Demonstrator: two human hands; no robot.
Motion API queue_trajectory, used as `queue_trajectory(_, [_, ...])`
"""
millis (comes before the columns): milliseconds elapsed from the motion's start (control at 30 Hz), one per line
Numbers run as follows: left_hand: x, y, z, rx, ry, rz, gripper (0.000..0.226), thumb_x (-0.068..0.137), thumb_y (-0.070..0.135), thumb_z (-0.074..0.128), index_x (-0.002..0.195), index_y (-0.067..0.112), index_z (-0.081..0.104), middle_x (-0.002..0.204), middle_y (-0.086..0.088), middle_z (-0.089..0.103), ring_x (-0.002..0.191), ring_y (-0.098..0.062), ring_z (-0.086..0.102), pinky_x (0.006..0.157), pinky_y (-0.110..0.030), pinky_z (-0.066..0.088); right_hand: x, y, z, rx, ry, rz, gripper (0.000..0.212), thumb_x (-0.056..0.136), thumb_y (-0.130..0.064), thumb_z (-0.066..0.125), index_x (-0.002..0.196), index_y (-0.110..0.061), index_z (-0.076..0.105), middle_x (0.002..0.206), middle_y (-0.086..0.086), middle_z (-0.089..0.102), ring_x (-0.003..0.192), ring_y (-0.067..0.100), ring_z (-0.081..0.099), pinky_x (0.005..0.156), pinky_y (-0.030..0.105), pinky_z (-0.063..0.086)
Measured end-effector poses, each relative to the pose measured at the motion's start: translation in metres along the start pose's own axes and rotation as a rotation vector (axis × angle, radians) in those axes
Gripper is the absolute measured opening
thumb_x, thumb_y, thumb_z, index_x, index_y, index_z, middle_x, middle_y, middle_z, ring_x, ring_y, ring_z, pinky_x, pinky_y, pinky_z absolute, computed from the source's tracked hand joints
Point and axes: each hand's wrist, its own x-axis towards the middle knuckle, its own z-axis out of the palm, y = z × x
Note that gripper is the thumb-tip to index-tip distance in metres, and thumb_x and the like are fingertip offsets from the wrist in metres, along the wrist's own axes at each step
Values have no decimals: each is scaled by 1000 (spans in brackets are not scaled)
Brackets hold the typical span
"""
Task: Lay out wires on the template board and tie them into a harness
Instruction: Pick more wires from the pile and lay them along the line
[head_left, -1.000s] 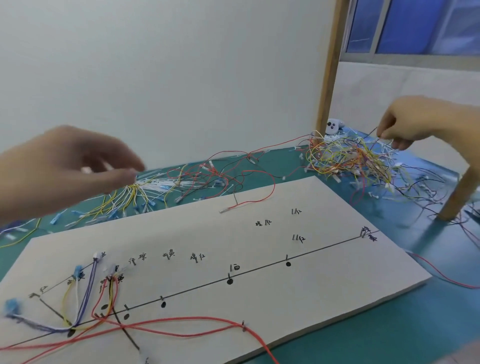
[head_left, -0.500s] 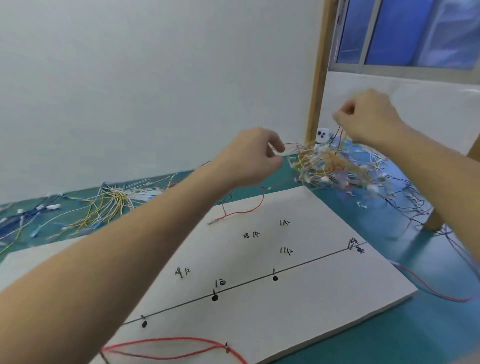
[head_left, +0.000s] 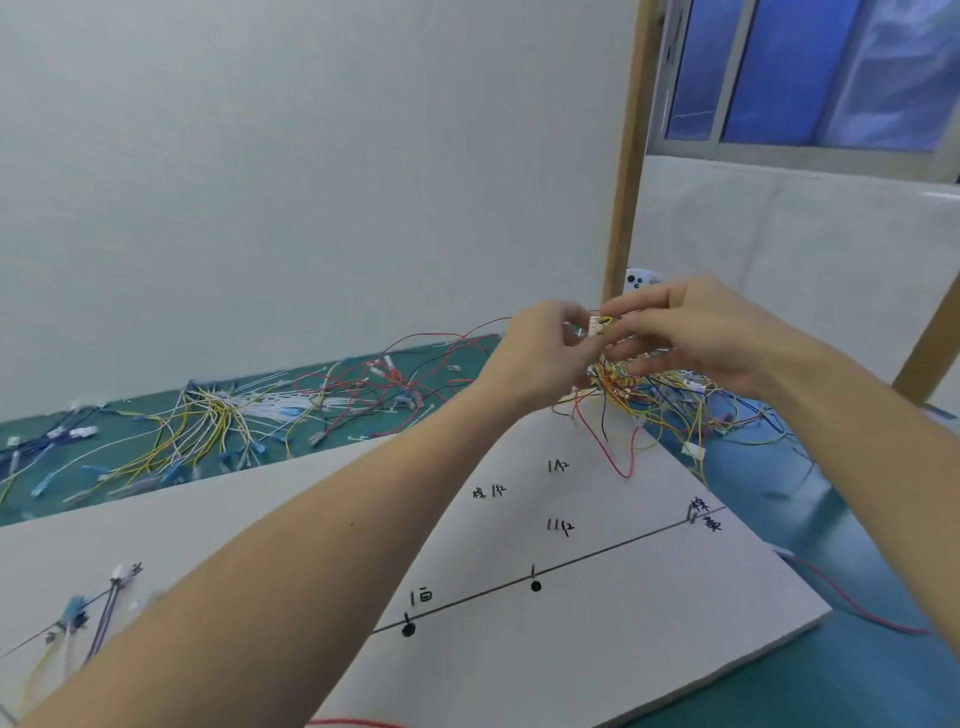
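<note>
Both hands have come together above the far right corner of the board (head_left: 649, 597). A second ago they were wide apart, the left hand (head_left: 540, 353) out over the yellow and white wires and the right hand (head_left: 691, 338) reaching into the tangled heap; half a second ago they were closing on each other. Now the fingertips of both pinch a small white connector (head_left: 594, 326) between them, held up in the air above the heap. Thin wires hang from it, red, blue and yellow among them, trailing down onto the board's corner. The fingers of each hand are curled in a tight pinch, not spread.

Judging from this, a wire set has been pulled free of the pile and is being sorted or straightened before it goes down on the board, so the laying-out step is in hand and tying is not yet near for this piece.

Counts: two hands, one board, one connector in the pinch. The loose wires lie in three rough groups on the green bench (head_left: 857, 675): a yellow and white fan (head_left: 218, 415) at the left, a spread of red wires (head_left: 384, 374) in the middle, and the mixed heap (head_left: 670, 395) under the hands. Single wires are too many and too tangled to count. On the board a few wires already sit at the lower left (head_left: 104, 608), and three black dots show along the drawn line.
</note>
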Motion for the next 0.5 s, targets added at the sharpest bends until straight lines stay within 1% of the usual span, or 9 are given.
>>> queue_trajectory(33, [0,-2,0,-6,8,11,19,100,29,63,101,11,71,82,-11,78,64,-21,76,61,-45,62,-1,3,0,-47,20,-12,22,95,-4,67,116,-10,72,92,17,78,78,18,74,81,43,63])
queue_trajectory(67, [0,-3,-1,-20,14,14,18,101,26,61,100,12,72,84,-12,78,66,-20,76,62,-41,61,-2,7,2,-94,39,-26,23,94,-6,70,115,-14,73,94,17,78,78,17,73,83,44,62])
queue_trajectory(100, [-1,-5,-2,-42,14,12,15,99,23,62,97,13,73,84,-11,78,68,-18,76,61,-36,60,-4,10,3,-133,53,-46,23,93,-9,72,114,-18,73,94,12,79,80,16,72,83,43,63])
queue_trajectory(167, [-3,-8,-5,-76,-13,6,5,91,21,73,91,15,74,84,-5,78,67,-9,73,59,-26,55,-6,16,9,-152,74,-99,20,94,-16,72,112,-25,74,97,0,80,88,13,74,77,35,64])
queue_trajectory(233, [-6,-10,-9,-127,-47,-23,12,84,21,83,86,16,72,84,-2,78,66,-5,69,56,-18,51,-7,21,12,-104,78,-128,17,95,-16,71,109,-25,74,96,-3,80,91,13,76,69,28,63])
queue_trajectory(267, [-7,-11,-10,-171,-73,-49,14,83,19,85,86,15,72,84,-5,78,68,-7,69,55,-18,50,-6,23,14,-81,76,-131,17,96,-15,70,108,-25,73,94,-2,80,91,14,77,69,28,63])
queue_trajectory(333, [-10,-11,-12,-262,-130,-97,14,85,13,83,92,11,71,85,-11,78,73,-15,71,56,-22,50,-6,28,16,-74,86,-145,18,95,-14,71,108,-25,72,94,-2,80,92,17,77,74,35,64])
queue_trajectory(433, [-13,-10,-14,-417,-136,-152,20,94,11,74,109,1,67,98,-18,78,80,-23,74,59,-26,52,-8,34,20,-55,126,-200,20,95,-16,72,111,-28,72,98,-4,79,92,19,77,76,42,66])
queue_trajectory(500, [-14,-11,-15,-504,-130,-188,28,97,15,71,117,-4,66,105,-19,77,83,-23,75,61,-26,54,-9,37,22,-35,121,-225,23,96,-19,71,116,-30,70,98,-3,79,92,19,76,77,43,66])
